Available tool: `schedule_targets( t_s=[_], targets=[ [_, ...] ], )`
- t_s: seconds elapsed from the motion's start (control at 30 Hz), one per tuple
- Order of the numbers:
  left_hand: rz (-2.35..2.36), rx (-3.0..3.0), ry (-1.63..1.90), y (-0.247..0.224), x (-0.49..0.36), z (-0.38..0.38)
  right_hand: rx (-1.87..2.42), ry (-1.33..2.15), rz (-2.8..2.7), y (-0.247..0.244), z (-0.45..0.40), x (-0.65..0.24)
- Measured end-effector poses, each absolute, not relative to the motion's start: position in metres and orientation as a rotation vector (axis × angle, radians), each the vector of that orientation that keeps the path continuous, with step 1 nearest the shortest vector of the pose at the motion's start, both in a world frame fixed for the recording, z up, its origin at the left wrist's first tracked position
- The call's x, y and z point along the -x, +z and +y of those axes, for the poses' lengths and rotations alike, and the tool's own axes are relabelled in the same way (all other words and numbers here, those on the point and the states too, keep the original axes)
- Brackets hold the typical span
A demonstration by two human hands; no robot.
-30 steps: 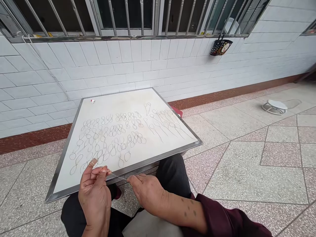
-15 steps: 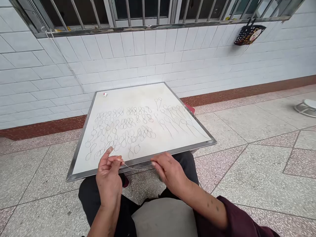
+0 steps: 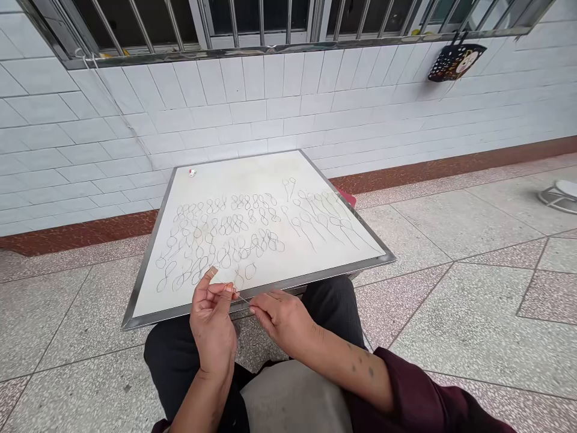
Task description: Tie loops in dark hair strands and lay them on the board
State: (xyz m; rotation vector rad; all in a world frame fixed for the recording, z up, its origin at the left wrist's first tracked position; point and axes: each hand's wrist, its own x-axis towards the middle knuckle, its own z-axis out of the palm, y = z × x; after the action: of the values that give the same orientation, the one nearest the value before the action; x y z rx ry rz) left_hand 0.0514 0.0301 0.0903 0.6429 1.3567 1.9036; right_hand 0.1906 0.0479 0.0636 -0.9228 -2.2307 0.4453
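Strand (image 3: 242,297) is pinched by the left hand (image 3: 213,337) and right hand (image 3: 288,319). A white table (image 3: 252,174) is backed by tiled wall (image 3: 252,108).

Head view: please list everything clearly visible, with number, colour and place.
Table: one, white with grey rim, centre
Twisted loops: many, dark, table left and middle
Tailed loops: several, dark, table right
Strand: one, pale, lower centre
Small object: one, red and white, table far left
Half-hidden object: one, red, behind table right
Barred window: one, silver bars, top
Bag: one, black patterned, hanging upper right
Cord: one, white, wall left
Tiled wall: one, white, behind table
Floor: one, grey and pinkish, all around
Round-topped object: one, white and grey, far right
Lap cloth: one, grey, bottom centre
Trousers: one pair, black, below table edge
Sleeves: two, maroon, bottom
Left hand: one, bare, pinching strand
Right hand: one, bare, pinching strand
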Motion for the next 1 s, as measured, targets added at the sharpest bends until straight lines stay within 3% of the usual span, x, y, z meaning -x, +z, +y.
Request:
schedule_targets(
  t_s=[0.17,0.4,0.83,1.0],
  targets=[
    [1.334,-0.644,1.928,0.085,-0.054,0.039,1.055,0.589,-2.167,0.057,0.043,-0.187],
    [1.341,-0.758,1.677,0.084,-0.045,0.042,1.053,0.631,-2.236,0.049,0.047,-0.188],
    [1.293,-0.627,1.885,0.084,-0.050,0.046,1.125,0.452,-2.379,0.034,0.039,-0.178],
    [1.284,-0.618,1.931,0.089,-0.036,0.048,1.098,0.531,-2.486,0.017,0.039,-0.202]
  ],
)
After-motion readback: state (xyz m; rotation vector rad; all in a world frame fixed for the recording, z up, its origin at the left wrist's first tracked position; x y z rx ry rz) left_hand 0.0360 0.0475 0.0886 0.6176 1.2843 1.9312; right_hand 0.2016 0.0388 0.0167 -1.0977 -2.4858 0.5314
